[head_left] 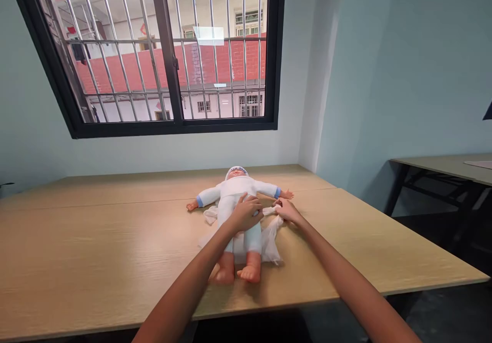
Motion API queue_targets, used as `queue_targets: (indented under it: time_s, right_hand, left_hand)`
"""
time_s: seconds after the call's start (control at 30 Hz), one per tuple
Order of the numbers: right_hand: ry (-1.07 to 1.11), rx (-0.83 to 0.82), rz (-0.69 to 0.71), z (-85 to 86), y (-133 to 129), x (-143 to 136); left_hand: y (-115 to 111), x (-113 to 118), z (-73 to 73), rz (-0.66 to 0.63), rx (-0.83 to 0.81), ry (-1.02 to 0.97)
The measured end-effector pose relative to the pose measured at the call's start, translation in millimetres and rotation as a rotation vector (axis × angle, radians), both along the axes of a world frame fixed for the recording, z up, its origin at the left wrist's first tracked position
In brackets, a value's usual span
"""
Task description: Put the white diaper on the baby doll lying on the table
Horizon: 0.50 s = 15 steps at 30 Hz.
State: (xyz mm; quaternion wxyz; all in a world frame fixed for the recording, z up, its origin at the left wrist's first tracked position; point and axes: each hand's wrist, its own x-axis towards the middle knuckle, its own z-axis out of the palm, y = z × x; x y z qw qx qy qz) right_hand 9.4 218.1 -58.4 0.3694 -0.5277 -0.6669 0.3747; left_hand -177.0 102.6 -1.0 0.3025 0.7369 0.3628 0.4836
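A baby doll (226,207) in a white suit with blue cuffs and a white cap lies face up on the wooden table, arms spread and feet toward me. Under its hips and legs is a crumpled thin white cloth (272,245), showing on both sides and between the legs; it may be an opened diaper. My left hand (246,214) rests on the doll's lower body at the top of a thigh, fingers bent around it. Beside the doll's hip, near its outstretched hand, my right hand (287,210) pinches an edge of the white cloth. Its fingertips are partly hidden.
The wooden table (96,261) reaches back to the wall below a barred window (172,51). Its front edge runs close below the doll's feet. At the right, past a gap, stands another table (442,166) with dark legs.
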Motion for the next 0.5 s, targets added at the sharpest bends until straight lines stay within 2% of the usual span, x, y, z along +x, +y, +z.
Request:
queue_targets:
  time_s: [0.13,0.2,0.37,0.5]
  right_hand:
    - [-0.044,0.071,-0.122,-1.4,2.1,7.1]
    - [-0.064,0.120,-0.149,-3.6,2.6,7.8]
    - [-0.114,0.188,-0.181,-4.9,6.4,7.2]
    - [-0.146,0.202,-0.218,3.8,7.2,9.8]
  left_hand:
    - [5.7,0.0,-0.6,0.146,0.093,0.541]
    - [7.1,0.2,-0.5,0.203,0.152,0.748]
    - [8.3,-0.1,-1.9,0.256,0.233,0.854]
    - [9.2,-0.3,-3.6,0.264,0.256,0.869]
